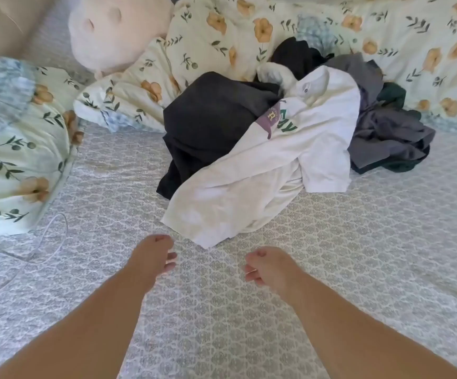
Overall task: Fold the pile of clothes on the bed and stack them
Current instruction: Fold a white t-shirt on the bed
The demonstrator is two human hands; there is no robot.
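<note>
I am reaching both hands, left (151,258) and right (269,265), loosely curled and empty, toward the pile (290,124) lying mid-bed (358,242), judging the limp white shirt (263,170) easiest to pinch at its near hem.

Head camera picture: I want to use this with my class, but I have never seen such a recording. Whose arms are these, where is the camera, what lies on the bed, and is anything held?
There is no machine here. A person wears one wide-angle camera on the head, looking forward and down, so the two bare arms reaching in from the bottom edge are that person's own. The left hand and the right hand hang over the patterned bedsheet, fingers loosely curled, holding nothing.

Ahead lies an unfolded pile: a white T-shirt with green lettering on top and nearest the hands, a black garment to its left, grey garments to its right, with something dark green behind. Around the pile are a floral duvet, a floral pillow, a pink plush cushion and a thin white cable. Nothing is folded yet.
</note>
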